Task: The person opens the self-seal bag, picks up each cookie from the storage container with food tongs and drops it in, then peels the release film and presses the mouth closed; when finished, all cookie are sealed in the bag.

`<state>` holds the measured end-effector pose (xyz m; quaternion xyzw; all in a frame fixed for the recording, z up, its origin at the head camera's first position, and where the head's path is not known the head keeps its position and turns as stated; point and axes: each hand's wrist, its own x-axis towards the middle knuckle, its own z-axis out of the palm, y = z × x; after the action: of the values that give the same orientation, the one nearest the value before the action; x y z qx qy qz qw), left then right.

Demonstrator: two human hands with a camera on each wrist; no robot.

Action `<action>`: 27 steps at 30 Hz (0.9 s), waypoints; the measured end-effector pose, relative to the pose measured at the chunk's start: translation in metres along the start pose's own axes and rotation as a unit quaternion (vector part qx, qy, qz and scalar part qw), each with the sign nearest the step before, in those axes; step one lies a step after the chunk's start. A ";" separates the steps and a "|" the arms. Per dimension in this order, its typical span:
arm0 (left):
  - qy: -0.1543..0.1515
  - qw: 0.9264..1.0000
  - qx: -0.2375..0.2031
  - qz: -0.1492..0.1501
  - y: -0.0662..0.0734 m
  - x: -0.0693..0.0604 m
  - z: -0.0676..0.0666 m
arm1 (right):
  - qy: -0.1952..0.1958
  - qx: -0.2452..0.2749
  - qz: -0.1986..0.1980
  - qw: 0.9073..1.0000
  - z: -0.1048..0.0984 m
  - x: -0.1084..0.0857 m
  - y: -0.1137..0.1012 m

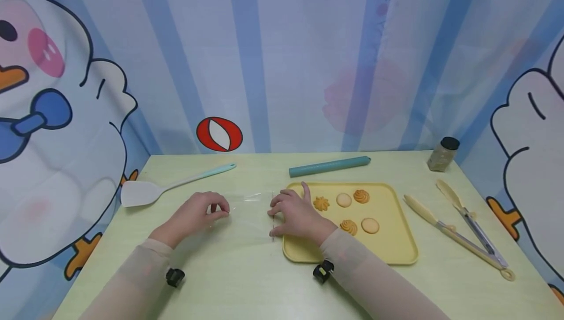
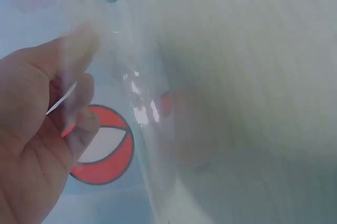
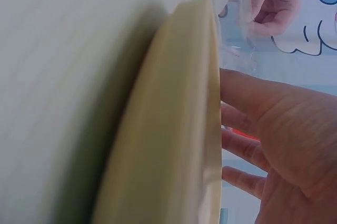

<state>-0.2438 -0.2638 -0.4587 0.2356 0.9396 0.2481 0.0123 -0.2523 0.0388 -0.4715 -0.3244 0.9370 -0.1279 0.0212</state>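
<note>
A clear plastic bag (image 1: pixel 250 219) lies between the two hands in the head view, its outline faint. The left hand (image 1: pixel 198 215) pinches its left side between thumb and fingers. In the left wrist view, the see-through film (image 2: pixel 142 97) passes in front of that hand (image 2: pixel 47 103). The right hand (image 1: pixel 299 215) reaches over the left rim of a yellow tray (image 1: pixel 352 251), its fingers spread at the bag's right edge. From the right wrist view, the right hand (image 3: pixel 284 139) shows behind the tray's rim (image 3: pixel 174 113), fingertips partly hidden.
On the tray are several cookies (image 1: pixel 370 225). A white spatula (image 1: pixel 143 194) with a pale blue handle lies at left, a teal rolling-pin-like stick (image 1: pixel 329 167) at the back. Beige-tipped tongs (image 1: pixel 462 234) and a black-lidded jar (image 1: pixel 442 155) are at right. A printed curtain (image 1: pixel 291 65) hangs behind.
</note>
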 end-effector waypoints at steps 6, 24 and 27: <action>0.037 0.999 -0.003 0.010 -0.006 -0.004 -0.011 | 0.005 0.008 -0.003 1.000 -0.001 -0.001 0.000; 0.061 0.998 -0.009 0.015 -0.008 -0.008 -0.010 | 0.017 0.000 -0.005 1.000 0.003 -0.001 0.000; 0.056 0.998 -0.015 0.006 -0.009 -0.009 -0.007 | 0.020 0.007 -0.013 1.000 0.002 -0.004 0.002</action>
<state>-0.2401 -0.2778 -0.4580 0.2267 0.9336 0.2748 -0.0384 -0.2498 0.0421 -0.4737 -0.3336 0.9320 -0.1415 0.0029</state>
